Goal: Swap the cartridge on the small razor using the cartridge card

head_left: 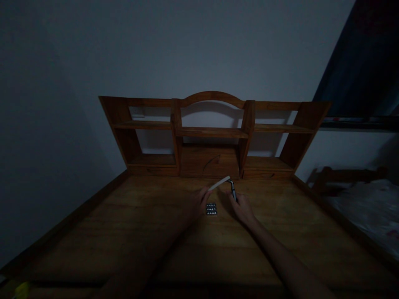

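A white candle [220, 182] slants up to the right from my left hand [202, 198], whose fingers are closed around its lower end. In my right hand [242, 207] is a dark lighter with a bent metal neck [233, 192]; the fingers are wrapped round its handle. The neck's tip is close to the candle's upper end, and I cannot tell if they touch. No flame shows. Between the hands, a small dark pack with rows of pale shapes [211, 209] lies flat on the wooden desk [124, 224].
A wooden shelf unit [212, 132] with cubbies and small drawers stands along the desk's back edge, against a pale wall. At the right are a dark window [364, 70] and a pale plastic-like heap [370, 207]. Something yellow [21, 289] is at the lower left. The room is dim.
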`<act>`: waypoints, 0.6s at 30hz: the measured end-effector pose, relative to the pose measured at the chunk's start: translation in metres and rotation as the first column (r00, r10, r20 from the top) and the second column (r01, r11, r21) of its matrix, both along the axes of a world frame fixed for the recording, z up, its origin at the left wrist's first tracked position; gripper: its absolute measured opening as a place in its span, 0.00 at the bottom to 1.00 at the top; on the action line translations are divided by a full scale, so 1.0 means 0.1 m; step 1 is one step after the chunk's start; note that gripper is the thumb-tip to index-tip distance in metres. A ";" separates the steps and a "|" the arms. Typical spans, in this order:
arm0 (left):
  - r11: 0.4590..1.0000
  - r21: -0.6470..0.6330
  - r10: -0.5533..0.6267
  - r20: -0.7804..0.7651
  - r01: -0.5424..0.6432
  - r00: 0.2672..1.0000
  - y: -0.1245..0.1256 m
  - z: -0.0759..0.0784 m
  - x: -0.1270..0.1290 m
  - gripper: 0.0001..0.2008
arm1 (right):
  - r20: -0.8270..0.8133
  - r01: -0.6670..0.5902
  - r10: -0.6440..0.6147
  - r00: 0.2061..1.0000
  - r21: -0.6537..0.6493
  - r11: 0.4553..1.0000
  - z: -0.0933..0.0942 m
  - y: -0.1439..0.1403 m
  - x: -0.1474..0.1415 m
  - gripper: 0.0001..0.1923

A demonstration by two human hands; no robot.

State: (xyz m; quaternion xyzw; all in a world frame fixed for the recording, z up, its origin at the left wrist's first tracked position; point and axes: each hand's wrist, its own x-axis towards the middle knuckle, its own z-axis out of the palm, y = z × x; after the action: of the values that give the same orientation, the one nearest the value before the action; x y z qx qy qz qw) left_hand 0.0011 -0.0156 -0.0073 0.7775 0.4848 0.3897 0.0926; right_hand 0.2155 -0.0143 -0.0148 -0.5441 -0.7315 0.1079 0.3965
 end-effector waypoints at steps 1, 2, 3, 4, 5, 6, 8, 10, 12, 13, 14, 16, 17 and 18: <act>1.000 -0.006 -0.008 -0.001 0.008 1.000 -0.01 0.00 0.00 0.18 | 0.004 0.007 -0.007 1.000 -0.006 1.000 0.00 0.00 0.00 0.28; 1.000 -0.013 -0.015 -0.006 0.015 1.000 -0.02 0.01 0.00 0.18 | 0.009 0.016 -0.016 1.000 -0.012 1.000 0.01 -0.01 -0.01 0.29; 1.000 -0.019 -0.022 -0.013 0.022 1.000 -0.03 0.01 0.00 0.18 | 0.014 0.023 -0.022 1.000 -0.019 1.000 0.01 -0.01 -0.01 0.29; 0.999 -0.021 -0.025 -0.020 0.024 0.999 -0.03 0.01 0.01 0.18 | 0.018 0.026 -0.025 1.000 -0.024 0.999 0.01 -0.01 -0.01 0.30; 0.999 -0.020 -0.028 -0.027 0.027 0.999 -0.03 0.01 0.01 0.18 | 0.019 0.027 -0.026 0.999 -0.027 0.999 0.01 -0.01 -0.01 0.30; 1.000 -0.015 -0.028 -0.033 0.027 0.999 -0.03 0.01 0.01 0.18 | 0.020 0.029 -0.028 0.999 -0.027 0.999 0.01 0.00 -0.01 0.30; 1.000 -0.005 -0.022 -0.036 0.021 0.999 -0.02 0.01 0.01 0.18 | 0.018 0.029 -0.028 0.999 -0.030 0.999 0.00 0.00 -0.01 0.31; 1.000 0.005 0.003 -0.029 -0.002 1.000 0.01 -0.02 0.01 0.18 | 0.015 0.031 -0.031 0.999 -0.032 0.999 -0.01 0.01 -0.01 0.31; 0.999 0.006 0.037 -0.022 -0.037 0.999 0.03 -0.04 0.00 0.18 | 0.016 0.030 -0.030 0.999 -0.023 0.999 -0.01 0.02 -0.01 0.31; 0.999 0.000 0.051 -0.019 -0.051 0.999 0.04 -0.05 -0.01 0.18 | 0.016 0.029 -0.029 0.999 -0.017 0.999 -0.01 0.02 -0.01 0.31; 0.998 -0.008 0.057 -0.016 -0.057 0.998 0.04 -0.06 -0.01 0.18 | 0.017 0.030 -0.029 0.999 -0.013 0.999 0.00 0.01 -0.01 0.31; 0.999 -0.021 0.040 -0.014 -0.041 0.999 0.03 -0.06 -0.01 0.19 | 0.015 0.031 -0.030 0.999 -0.015 0.999 0.00 0.00 -0.01 0.31; 0.999 -0.025 0.024 -0.018 -0.024 1.000 0.02 -0.06 0.00 0.19 | 0.012 0.030 -0.030 0.999 -0.017 0.999 0.00 0.00 -0.01 0.30; 1.000 -0.028 0.007 -0.025 -0.008 1.000 0.01 -0.05 0.00 0.19 | 0.010 0.031 -0.031 0.999 -0.019 0.999 0.01 0.00 -0.01 0.30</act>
State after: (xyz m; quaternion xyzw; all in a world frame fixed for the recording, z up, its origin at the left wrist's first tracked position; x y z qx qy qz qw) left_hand 0.0010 -0.0147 -0.0121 0.7791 0.4943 0.3735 0.0959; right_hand 0.2143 -0.0145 -0.0141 -0.5598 -0.7238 0.1059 0.3893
